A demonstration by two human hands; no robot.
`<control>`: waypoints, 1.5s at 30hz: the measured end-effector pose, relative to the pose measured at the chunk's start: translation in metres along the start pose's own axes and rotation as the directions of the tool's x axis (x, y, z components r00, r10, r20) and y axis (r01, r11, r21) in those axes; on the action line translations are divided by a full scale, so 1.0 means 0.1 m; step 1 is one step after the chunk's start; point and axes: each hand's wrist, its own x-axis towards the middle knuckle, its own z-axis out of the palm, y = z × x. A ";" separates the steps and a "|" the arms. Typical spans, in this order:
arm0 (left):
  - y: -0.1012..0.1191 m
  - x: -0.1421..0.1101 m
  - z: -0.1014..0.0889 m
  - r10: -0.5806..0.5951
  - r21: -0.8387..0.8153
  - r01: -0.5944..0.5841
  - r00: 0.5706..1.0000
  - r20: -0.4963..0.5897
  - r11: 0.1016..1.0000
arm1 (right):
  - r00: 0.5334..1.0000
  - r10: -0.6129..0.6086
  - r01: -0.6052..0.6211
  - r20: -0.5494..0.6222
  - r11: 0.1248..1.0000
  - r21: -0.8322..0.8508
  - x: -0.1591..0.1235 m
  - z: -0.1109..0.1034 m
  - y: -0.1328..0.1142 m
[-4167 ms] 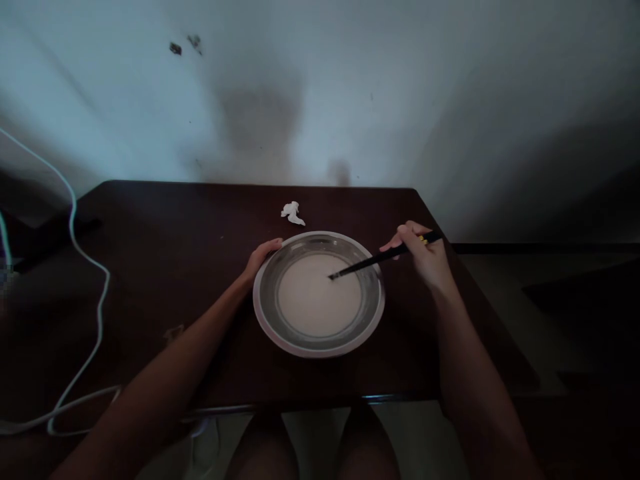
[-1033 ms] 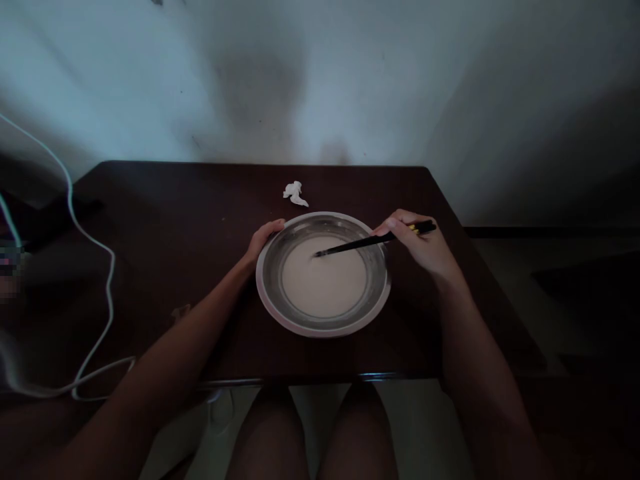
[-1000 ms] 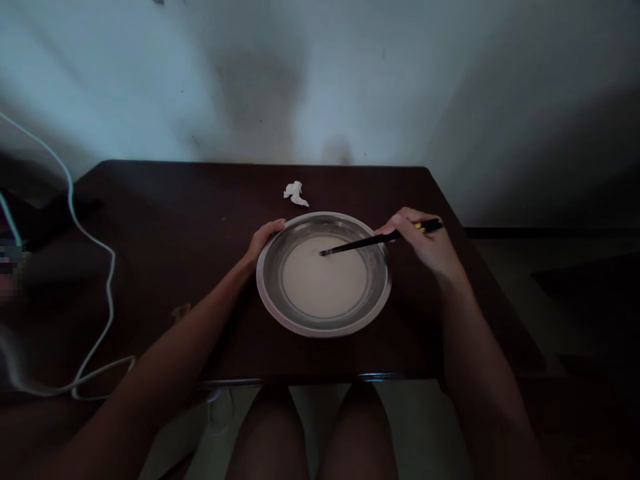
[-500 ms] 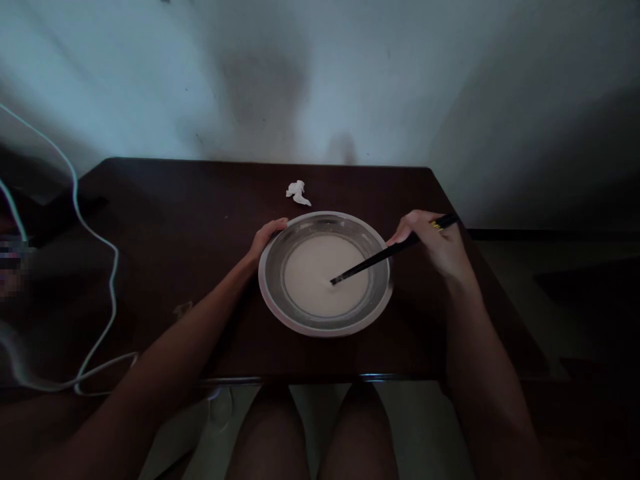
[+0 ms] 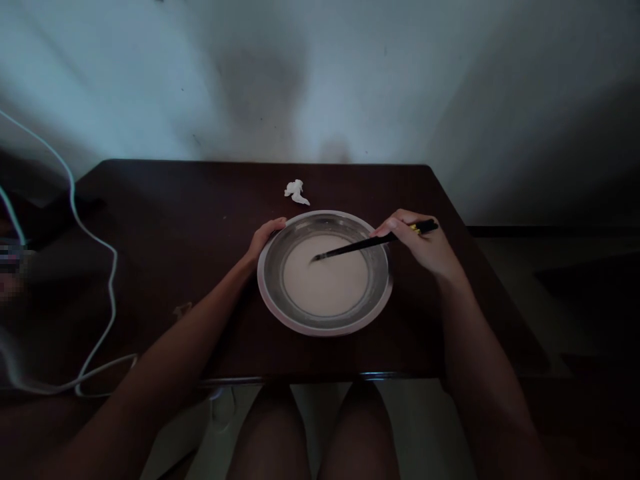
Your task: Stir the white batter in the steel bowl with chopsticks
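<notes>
Currently, items are sitting as follows, the bowl serving as reference point.

Bowl, one: round, wide-rimmed, silver-grey metal bowl [image 5: 273, 277], resting upright on a dark reddish-brown tabletop [image 5: 165, 227].

Contents: smooth off-white liquid [image 5: 327, 287], covering the bowl's bottom.

Chopsticks: slim black chopsticks [image 5: 363, 245] with gold-coloured bands, slanting down over the bowl's right rim; their tips are meeting the liquid left of its middle. They are lying so close together that I cannot count them.

Right hand, mine: my right hand [image 5: 424, 248] is pinching the chopsticks near their upper end, thumb against fingers, just beyond the bowl's right rim.

Left hand, mine: my left hand [image 5: 263, 238] is touching the bowl's far left rim, fingers lying close together; how far they are curling beneath it I cannot tell.

Tissue, one: crumpled white tissue-like scrap [image 5: 297, 192], lying just behind the bowl, apart from it.

Cable: thin white cable [image 5: 111, 283], looping well to the bowl's left.

Wall: pale, shadowed, marked wall [image 5: 350, 87], standing behind the bowl.

Legs: my two bare legs [image 5: 273, 433], showing in front of the bowl, below the table edge.
</notes>
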 end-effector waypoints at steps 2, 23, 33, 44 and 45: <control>0.01 -0.01 0.01 -0.011 0.002 0.011 1.000 0.006 1.000 | 0.995 -0.004 0.004 -0.097 1.000 0.005 0.00 -0.01 0.01; -0.02 0.01 -0.02 0.001 -0.003 -0.001 1.000 0.004 1.000 | 0.989 -0.031 0.030 -0.143 0.999 -0.010 -0.01 -0.02 0.01; -0.03 0.02 -0.02 0.017 0.000 -0.017 1.000 0.019 1.000 | 0.993 -0.032 0.028 -0.116 0.999 -0.030 -0.01 -0.03 0.02; -0.02 0.00 -0.01 -0.003 -0.017 0.003 1.000 0.008 1.000 | 0.985 -0.044 0.044 -0.167 0.999 -0.001 -0.01 -0.04 0.04; -0.02 0.00 0.00 -0.007 -0.018 0.007 1.000 0.006 1.000 | 0.984 -0.040 0.043 -0.173 0.999 0.011 -0.01 -0.04 0.04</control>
